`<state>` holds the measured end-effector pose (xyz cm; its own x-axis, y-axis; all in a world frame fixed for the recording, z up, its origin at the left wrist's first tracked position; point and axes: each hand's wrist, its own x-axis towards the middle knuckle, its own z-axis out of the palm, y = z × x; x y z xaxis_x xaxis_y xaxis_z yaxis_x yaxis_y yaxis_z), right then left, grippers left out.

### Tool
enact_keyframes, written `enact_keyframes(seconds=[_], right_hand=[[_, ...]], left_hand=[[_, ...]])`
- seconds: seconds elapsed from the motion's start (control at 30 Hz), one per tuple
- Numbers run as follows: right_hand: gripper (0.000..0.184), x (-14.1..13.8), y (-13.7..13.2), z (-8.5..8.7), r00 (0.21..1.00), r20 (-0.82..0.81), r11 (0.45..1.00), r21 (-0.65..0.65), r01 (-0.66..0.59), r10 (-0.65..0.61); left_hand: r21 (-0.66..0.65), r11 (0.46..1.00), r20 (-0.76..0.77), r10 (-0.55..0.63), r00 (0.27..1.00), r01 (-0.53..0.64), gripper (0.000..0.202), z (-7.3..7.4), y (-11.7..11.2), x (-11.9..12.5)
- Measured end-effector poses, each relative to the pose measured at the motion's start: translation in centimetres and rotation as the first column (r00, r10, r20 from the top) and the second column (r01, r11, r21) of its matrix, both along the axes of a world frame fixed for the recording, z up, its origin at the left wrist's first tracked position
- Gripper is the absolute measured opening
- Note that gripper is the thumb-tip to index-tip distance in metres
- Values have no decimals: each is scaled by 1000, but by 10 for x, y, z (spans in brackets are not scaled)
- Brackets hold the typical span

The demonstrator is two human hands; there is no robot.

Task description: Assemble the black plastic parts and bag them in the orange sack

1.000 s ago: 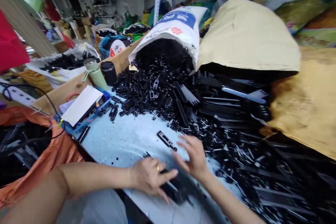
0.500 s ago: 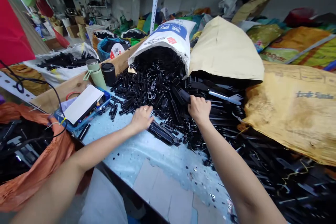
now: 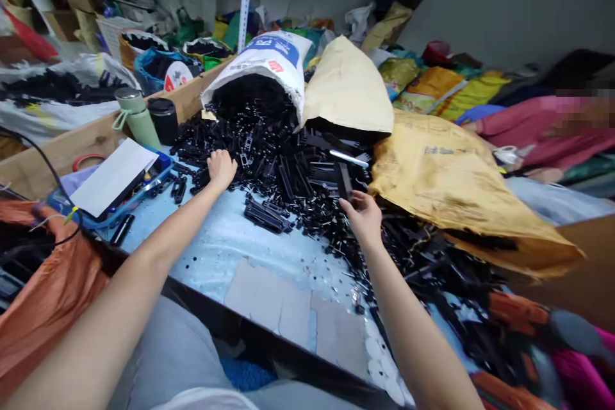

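My left hand (image 3: 221, 168) rests at the near left side of a heap of small black parts (image 3: 240, 141). Its fingers curl down among them, and whatever they pinch is hidden. In my right hand (image 3: 364, 213), between thumb and fingers, a flat black plastic piece (image 3: 344, 181) stands up at a tilt. Long black pieces with fork-like ends lie just behind that hand, below a cream sack (image 3: 348, 86). Between the hands, several long black parts (image 3: 268, 213) lie side by side on the blue tabletop (image 3: 206, 262).
A white sack (image 3: 283, 57) opens onto the heap. At left stand a green flask (image 3: 139, 122), a black cup (image 3: 163, 120) and a blue tray (image 3: 166, 170) with white paper. A stained yellow sack (image 3: 432, 173), an orange power tool (image 3: 519, 314) and another person's pink sleeve (image 3: 523, 128) are at right.
The view has swung right. My left hand has moved left and back into the small parts. My right hand has lifted a flat black piece from the pile.
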<state>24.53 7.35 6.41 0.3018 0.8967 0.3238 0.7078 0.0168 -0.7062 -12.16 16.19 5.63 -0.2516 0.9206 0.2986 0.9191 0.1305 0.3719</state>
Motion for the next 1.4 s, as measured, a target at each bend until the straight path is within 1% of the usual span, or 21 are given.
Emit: enact_keyframes(seconds=[0.03,0.1,0.17,0.23,0.3,0.33,0.4,0.47,0.53,0.57,0.63,0.67,0.73,0.8,0.87,1.0,1.07,1.17,1.23,1.33,1.4], right_hand=[[58,0,-17,-5,979,-199,997,-48,-60,50],[64,-4,-56,-19,874,-470,971,-122,-205,126],[63,-10,-101,-33,813,-537,917,-166,-362,223],[56,-16,-145,-42,816,-426,818,-244,-520,391],[47,-24,-180,-44,796,-195,701,-387,-599,573],[46,-30,-193,-43,772,-63,673,-449,-587,632],[53,-45,-206,-40,725,169,699,-475,-534,668],[55,-65,-205,-41,687,297,738,-412,-534,663],[47,-83,-197,-45,708,273,754,-339,-563,651],[43,-91,-193,-48,753,182,766,-294,-572,633],[44,-104,-187,-51,824,-158,799,-204,-566,544],[48,-108,-186,-51,796,-365,807,-166,-566,483],[54,-116,-187,-50,634,-676,803,-104,-587,375],[58,-118,-190,-46,524,-784,792,-69,-607,333],[56,-114,-192,-43,542,-742,779,-42,-625,395],[51,-101,-191,-38,684,-396,752,27,-659,613],[51,-100,-192,-38,722,-308,769,55,-636,619],[50,-103,-196,-36,771,-325,830,94,-550,548],[50,-103,-198,-32,780,-276,825,120,-552,562],[49,-95,-196,-21,752,-122,761,137,-634,648],[49,-89,-192,-14,746,-64,747,124,-653,663]], left_hand=[[123,992,68,-25,997,17,27,0,-10,-1],[387,920,219,-153,964,58,25,-1,-37,-1],[552,828,316,-311,896,93,24,-4,-73,2],[594,790,343,-419,841,151,28,-7,-114,9],[524,818,341,-458,821,238,32,-9,-155,19],[457,840,343,-469,814,292,32,-10,-174,25],[289,868,375,-490,786,404,29,-11,-207,38],[142,851,436,-512,740,505,30,-13,-231,49],[69,821,496,-522,694,567,33,-15,-249,59],[51,808,525,-522,672,587,34,-16,-256,62],[34,790,592,-510,624,612,38,-18,-267,68],[29,784,628,-497,599,620,40,-19,-272,71],[37,783,680,-475,559,620,41,-18,-279,76],[80,795,673,-489,555,602,40,-16,-283,79],[127,793,604,-538,588,596,38,-13,-286,81],[186,773,434,-618,656,606,36,-11,-293,86],[234,779,389,-623,679,581,36,-13,-296,91],[320,784,346,-619,705,532,37,-17,-296,97],[349,744,299,-664,685,569,37,-17,-294,96],[323,668,228,-743,629,671,36,-12,-286,87],[286,667,222,-745,629,689,36,-7,-283,83]])
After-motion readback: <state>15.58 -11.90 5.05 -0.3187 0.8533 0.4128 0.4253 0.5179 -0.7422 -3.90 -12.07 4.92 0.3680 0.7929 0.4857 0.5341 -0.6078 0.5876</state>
